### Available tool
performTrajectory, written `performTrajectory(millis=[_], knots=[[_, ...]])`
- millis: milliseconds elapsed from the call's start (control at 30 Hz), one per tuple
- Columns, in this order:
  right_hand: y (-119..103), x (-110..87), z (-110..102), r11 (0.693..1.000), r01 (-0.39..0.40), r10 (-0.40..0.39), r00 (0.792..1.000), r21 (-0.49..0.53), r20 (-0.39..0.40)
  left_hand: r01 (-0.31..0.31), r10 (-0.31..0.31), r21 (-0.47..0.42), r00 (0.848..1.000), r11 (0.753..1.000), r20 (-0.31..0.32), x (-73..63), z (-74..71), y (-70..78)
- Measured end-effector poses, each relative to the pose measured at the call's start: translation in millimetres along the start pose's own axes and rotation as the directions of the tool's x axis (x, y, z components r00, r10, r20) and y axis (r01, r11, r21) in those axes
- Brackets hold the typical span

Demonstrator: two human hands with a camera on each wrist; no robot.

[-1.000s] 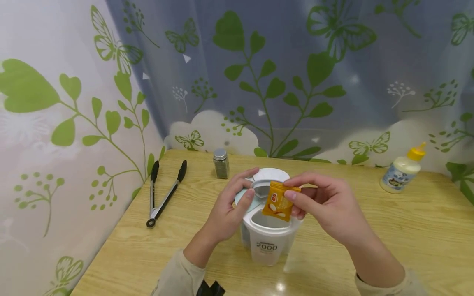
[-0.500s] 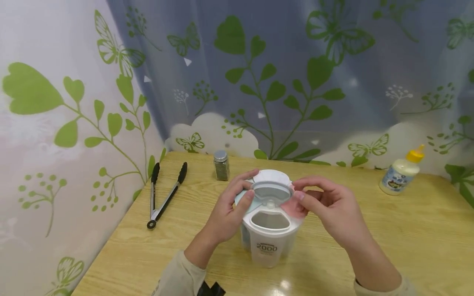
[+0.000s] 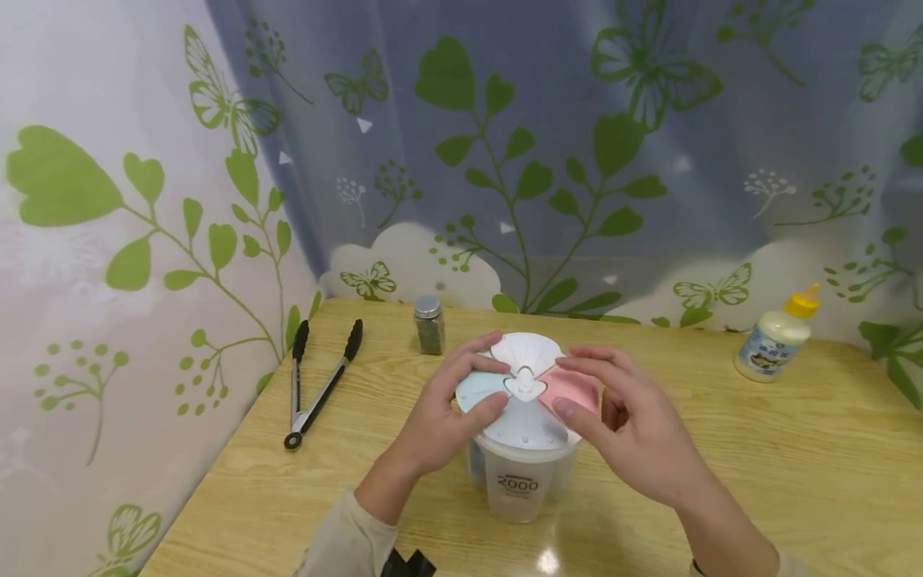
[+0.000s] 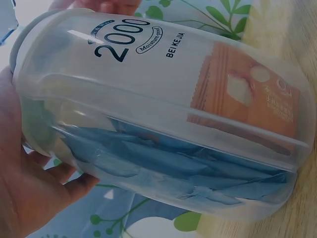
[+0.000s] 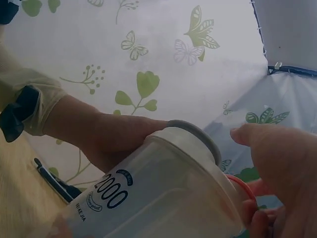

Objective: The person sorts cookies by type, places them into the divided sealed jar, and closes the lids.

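A clear storage container [image 3: 516, 489] stands on the table, its lid divided into white, pale blue, pink and grey flaps, all down. My left hand [image 3: 440, 413] grips the lid's left rim, thumb on top. At the pink flap [image 3: 571, 388], my right hand [image 3: 638, 425] holds the right side of the lid, fingers curled round its edge. In the right wrist view, the right thumb [image 5: 245, 134] stands apart from the grey flap [image 5: 195, 133]. Through the wall in the left wrist view show an orange packet [image 4: 247, 89] and blue packets [image 4: 163, 163] in separate compartments.
Black-tipped tongs [image 3: 310, 401] lie spread on the table's left side. A small spice jar [image 3: 429, 327] with a silver cap stands behind the container. At the back right is a squeeze bottle [image 3: 773, 340] with a yellow nozzle. A patterned curtain [image 3: 548, 160] borders the table.
The orange packet left the right hand's fingers and is out of sight in the head view. The raised front flap has come down over its opening. The left hand has kept its hold.
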State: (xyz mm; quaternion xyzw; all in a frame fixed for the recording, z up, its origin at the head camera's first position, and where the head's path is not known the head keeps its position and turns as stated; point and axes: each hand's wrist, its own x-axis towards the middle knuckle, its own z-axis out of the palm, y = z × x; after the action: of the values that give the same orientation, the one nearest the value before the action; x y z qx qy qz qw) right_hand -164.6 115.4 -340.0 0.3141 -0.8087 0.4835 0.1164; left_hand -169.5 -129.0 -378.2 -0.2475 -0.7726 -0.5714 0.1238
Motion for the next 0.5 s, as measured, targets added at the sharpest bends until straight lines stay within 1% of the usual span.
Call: performTrajectory(millis=[67, 133, 233, 367, 500], knots=[[1, 0.0, 3, 0.990, -0.057, 0.063, 0.997, -0.129, 0.046, 0.028, -0.027, -0.018, 1.000, 0.999, 0.012, -0.5, -1.4, 0.3], [3, -0.1, 6, 0.981, -0.093, 0.109, 0.990, -0.168, 0.091, 0.035, -0.035, -0.024, 0.999, 0.999, 0.017, -0.9, -2.3, 0.2], [7, -1.2, 11, 0.982, -0.119, 0.136, 0.984, -0.144, 0.117, 0.022, -0.021, -0.041, 0.999, 0.999, 0.025, -1.1, -2.2, -1.5], [11, -5.0, 14, 0.984, -0.155, 0.164, 0.980, -0.087, 0.116, 0.004, -0.002, -0.070, 0.999, 0.998, 0.032, -2.6, -0.9, -3.3], [13, -4.8, 14, 0.986, -0.165, 0.167, 0.978, -0.029, 0.124, -0.013, 0.015, -0.072, 1.000, 0.997, 0.025, -2.3, -1.0, -2.6]])
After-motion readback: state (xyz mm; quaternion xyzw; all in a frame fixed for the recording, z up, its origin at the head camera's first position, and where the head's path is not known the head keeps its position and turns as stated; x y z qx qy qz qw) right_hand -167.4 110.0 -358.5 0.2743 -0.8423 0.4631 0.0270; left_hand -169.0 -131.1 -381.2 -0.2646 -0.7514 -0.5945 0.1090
